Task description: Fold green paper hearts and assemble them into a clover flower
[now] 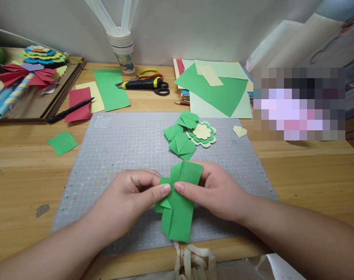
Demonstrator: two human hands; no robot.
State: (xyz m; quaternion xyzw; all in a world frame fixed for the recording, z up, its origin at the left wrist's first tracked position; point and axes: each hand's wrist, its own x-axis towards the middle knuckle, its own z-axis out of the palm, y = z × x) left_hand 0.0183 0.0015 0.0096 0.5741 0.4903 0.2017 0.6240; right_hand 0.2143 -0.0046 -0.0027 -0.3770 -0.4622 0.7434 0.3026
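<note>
A green folded paper [181, 214], partly creased with small flaps on its left side, is held up over the grey cutting mat [106, 186]. My left hand [136, 194] pinches its left edge between thumb and fingers. Gripping the paper from the right, my right hand [214, 190] has its thumb on the front and the fingers hidden behind. The two thumb tips nearly meet at the paper's middle. Just beyond lie several folded green paper hearts [182, 146], beside a layered paper flower [202, 131] in cream and green.
Scissors [161, 88] and a black-yellow cutter [141, 83] lie behind the mat, near a cup stack [124, 58] with straws. Paper sheets [220, 93] sit at the back right. A cream heart [240, 131], green square [62, 143] and black pen [71, 109] flank the mat.
</note>
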